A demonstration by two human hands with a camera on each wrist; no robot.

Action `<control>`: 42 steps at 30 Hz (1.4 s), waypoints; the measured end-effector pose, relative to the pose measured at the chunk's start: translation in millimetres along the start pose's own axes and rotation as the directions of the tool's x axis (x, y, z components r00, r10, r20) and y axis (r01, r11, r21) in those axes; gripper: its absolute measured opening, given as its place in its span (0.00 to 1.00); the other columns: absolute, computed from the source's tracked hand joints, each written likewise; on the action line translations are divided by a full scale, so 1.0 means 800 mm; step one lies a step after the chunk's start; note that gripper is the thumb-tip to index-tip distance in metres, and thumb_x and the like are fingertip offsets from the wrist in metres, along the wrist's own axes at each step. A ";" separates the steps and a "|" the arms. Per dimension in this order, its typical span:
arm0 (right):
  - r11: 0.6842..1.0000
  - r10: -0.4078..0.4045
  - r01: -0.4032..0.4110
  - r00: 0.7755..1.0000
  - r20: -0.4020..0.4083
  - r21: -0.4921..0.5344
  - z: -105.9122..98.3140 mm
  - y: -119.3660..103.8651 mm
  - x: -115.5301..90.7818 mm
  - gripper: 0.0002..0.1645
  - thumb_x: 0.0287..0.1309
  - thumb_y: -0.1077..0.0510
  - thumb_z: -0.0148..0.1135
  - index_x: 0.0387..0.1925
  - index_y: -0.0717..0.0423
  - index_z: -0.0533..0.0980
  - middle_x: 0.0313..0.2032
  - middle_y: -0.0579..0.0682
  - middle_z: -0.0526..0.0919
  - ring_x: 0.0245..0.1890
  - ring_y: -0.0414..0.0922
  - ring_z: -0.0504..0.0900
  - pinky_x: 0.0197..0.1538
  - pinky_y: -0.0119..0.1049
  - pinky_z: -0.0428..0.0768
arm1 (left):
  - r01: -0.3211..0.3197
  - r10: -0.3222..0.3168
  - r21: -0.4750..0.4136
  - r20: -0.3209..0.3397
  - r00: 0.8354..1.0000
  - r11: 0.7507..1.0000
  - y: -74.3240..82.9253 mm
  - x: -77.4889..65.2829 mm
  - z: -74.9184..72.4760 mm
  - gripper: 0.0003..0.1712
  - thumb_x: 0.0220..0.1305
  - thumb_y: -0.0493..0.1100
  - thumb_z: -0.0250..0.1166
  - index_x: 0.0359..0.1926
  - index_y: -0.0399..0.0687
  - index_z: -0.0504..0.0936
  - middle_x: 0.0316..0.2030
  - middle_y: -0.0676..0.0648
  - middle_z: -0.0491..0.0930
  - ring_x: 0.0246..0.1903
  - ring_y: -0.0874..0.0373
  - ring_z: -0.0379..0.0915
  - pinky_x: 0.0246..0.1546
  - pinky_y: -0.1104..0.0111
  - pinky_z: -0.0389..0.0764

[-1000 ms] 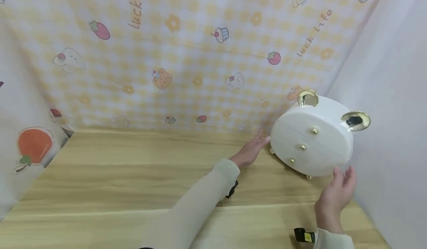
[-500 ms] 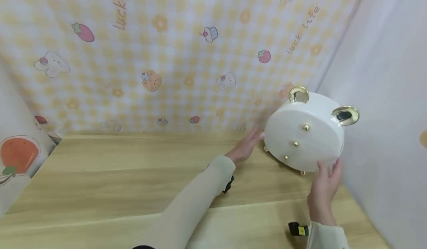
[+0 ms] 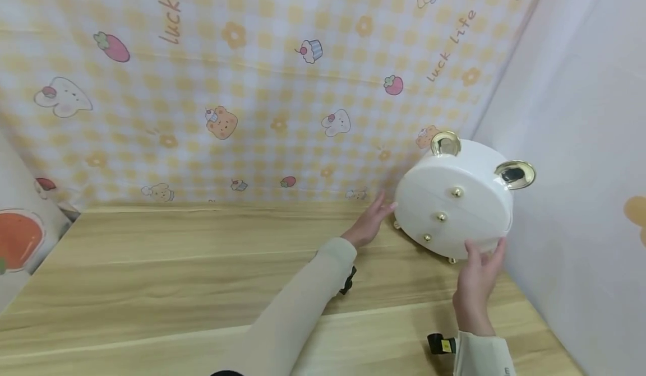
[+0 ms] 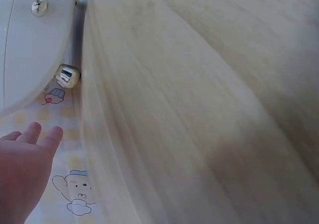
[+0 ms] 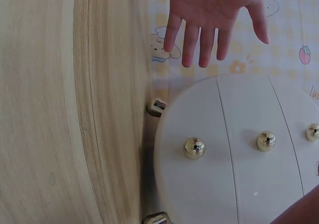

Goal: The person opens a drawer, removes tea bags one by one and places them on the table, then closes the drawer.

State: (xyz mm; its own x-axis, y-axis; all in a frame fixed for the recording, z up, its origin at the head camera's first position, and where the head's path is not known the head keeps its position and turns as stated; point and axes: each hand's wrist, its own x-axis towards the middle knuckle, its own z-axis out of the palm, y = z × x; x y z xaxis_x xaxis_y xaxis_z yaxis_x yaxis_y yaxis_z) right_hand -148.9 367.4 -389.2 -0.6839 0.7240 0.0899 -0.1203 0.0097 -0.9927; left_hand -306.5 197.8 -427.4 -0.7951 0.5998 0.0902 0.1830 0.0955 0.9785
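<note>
A round white storage box (image 3: pixel 474 208) stands at the far right of the table. It has two gold ears on top, three gold knobs down its front and small gold feet; in the right wrist view, seams divide the front into sections like drawers. My left hand (image 3: pixel 365 224) is at its left side, fingers extended; the left wrist view shows these fingertips (image 4: pixel 52 134) close to the rim. On the other side, my right hand (image 3: pixel 476 289) reaches up with its fingertips at the lower right edge of the box. Only a sliver of it shows in the right wrist view.
Wooden tabletop (image 3: pixel 202 269) stretches to the left and front. A yellow checked curtain (image 3: pixel 272 101) with cartoon prints hangs right behind the box, and a white curtain (image 3: pixel 575 196) closes off the right side.
My right hand has come up to the lower right edge of the box. The left hand stays beside it. The head view has shifted slightly, moving the scene leftward.
</note>
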 end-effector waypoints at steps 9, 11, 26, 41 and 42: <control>0.999 0.016 -0.017 1.000 0.027 0.038 -0.010 -0.005 0.007 0.47 0.76 0.50 0.48 0.80 0.32 0.31 0.80 0.39 0.25 0.82 0.44 0.33 0.81 0.44 0.33 | -0.075 0.074 -0.046 -0.013 0.997 0.996 0.015 0.015 0.004 0.45 0.76 0.65 0.43 0.82 0.56 0.35 0.82 0.51 0.34 0.81 0.53 0.31 0.80 0.52 0.38; 0.999 0.008 -0.010 0.999 0.042 0.040 -0.011 -0.005 0.008 0.46 0.76 0.50 0.47 0.80 0.31 0.31 0.80 0.39 0.25 0.82 0.44 0.34 0.81 0.45 0.32 | -0.082 0.081 -0.062 -0.013 0.997 0.995 0.020 0.016 0.005 0.45 0.76 0.64 0.44 0.82 0.56 0.36 0.82 0.50 0.35 0.81 0.52 0.33 0.80 0.51 0.40; 0.994 -0.089 0.080 0.986 0.139 0.068 -0.015 0.001 0.023 0.41 0.75 0.57 0.49 0.78 0.30 0.43 0.78 0.41 0.50 0.80 0.44 0.48 0.82 0.44 0.41 | -0.120 0.121 -0.116 0.002 0.993 0.986 0.015 0.024 0.012 0.44 0.77 0.60 0.45 0.81 0.48 0.39 0.82 0.50 0.39 0.81 0.55 0.35 0.81 0.58 0.42; 0.997 -0.074 0.074 0.995 0.074 0.006 -0.008 0.007 0.020 0.44 0.73 0.57 0.55 0.77 0.31 0.44 0.74 0.42 0.54 0.74 0.49 0.59 0.78 0.44 0.56 | -0.128 0.127 -0.099 -0.021 0.992 0.987 0.020 0.004 0.013 0.42 0.77 0.64 0.40 0.81 0.51 0.41 0.82 0.50 0.40 0.81 0.56 0.36 0.80 0.58 0.42; 0.997 -0.072 0.072 0.995 0.066 0.002 -0.007 0.007 0.019 0.44 0.72 0.57 0.56 0.77 0.31 0.45 0.73 0.42 0.55 0.74 0.48 0.60 0.77 0.44 0.58 | -0.122 0.120 -0.093 -0.027 0.992 0.988 0.020 0.003 0.013 0.42 0.77 0.65 0.39 0.81 0.51 0.41 0.82 0.50 0.41 0.81 0.56 0.37 0.80 0.58 0.43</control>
State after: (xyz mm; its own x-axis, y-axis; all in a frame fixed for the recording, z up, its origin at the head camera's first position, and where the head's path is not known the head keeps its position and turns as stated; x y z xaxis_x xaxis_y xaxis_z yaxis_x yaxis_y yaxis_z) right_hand -156.4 382.4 -394.0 -0.7192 0.6745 0.1667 -0.1710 0.0607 -0.9834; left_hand -299.4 208.9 -413.7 -0.7827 0.5852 0.2118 0.2242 -0.0522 0.9731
